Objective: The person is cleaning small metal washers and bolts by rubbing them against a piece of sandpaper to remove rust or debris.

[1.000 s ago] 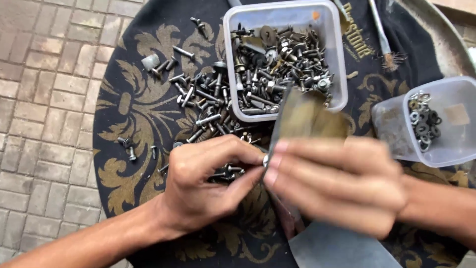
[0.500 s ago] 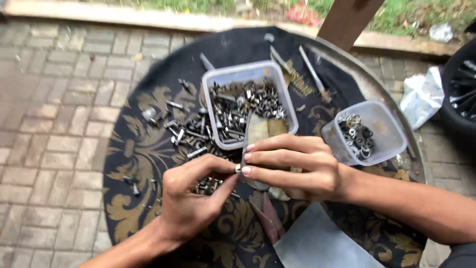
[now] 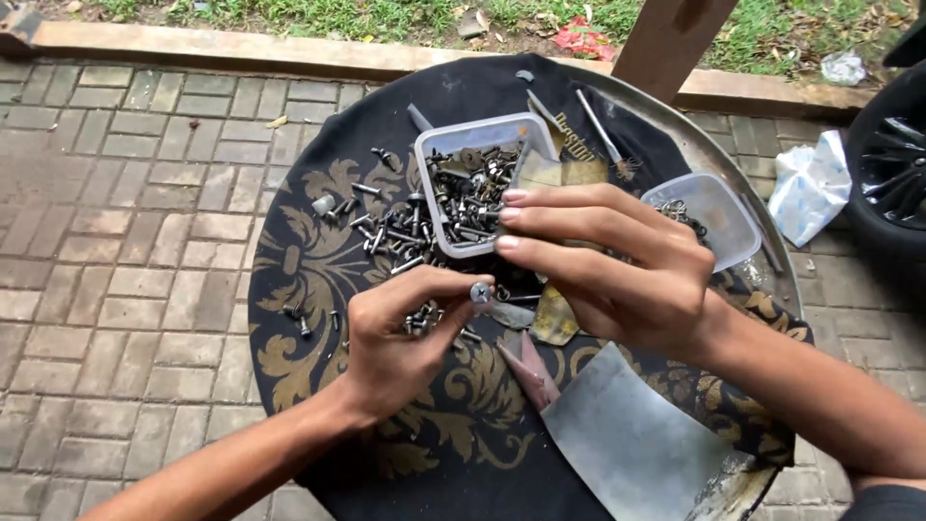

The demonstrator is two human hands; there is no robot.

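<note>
My left hand [image 3: 400, 338] pinches a small bolt [image 3: 479, 291] by its round head between thumb and fingers, over a pile of loose screws and bolts [image 3: 386, 227] on a round black tray [image 3: 318, 289] with gold floral pattern. My right hand [image 3: 608, 260] hovers beside it with fingers stretched out flat, holding nothing that I can see, above a worn brownish piece of sheet material [image 3: 555, 314]. A clear plastic tub [image 3: 473, 188] full of screws and bolts sits just beyond both hands.
A second clear tub [image 3: 709, 217] with a few washers stands at the right. A grey metal sheet [image 3: 627, 439] lies at the tray's near edge. Thin metal tools [image 3: 598, 125] lie at the back. Brick paving surrounds the tray; a dark tyre [image 3: 892, 174] and plastic bag [image 3: 810, 183] at right.
The view has pulled back and tilted up. My right hand has let go of the pinch and spread its fingers; my left hand keeps the bolt, now apart from the right.
</note>
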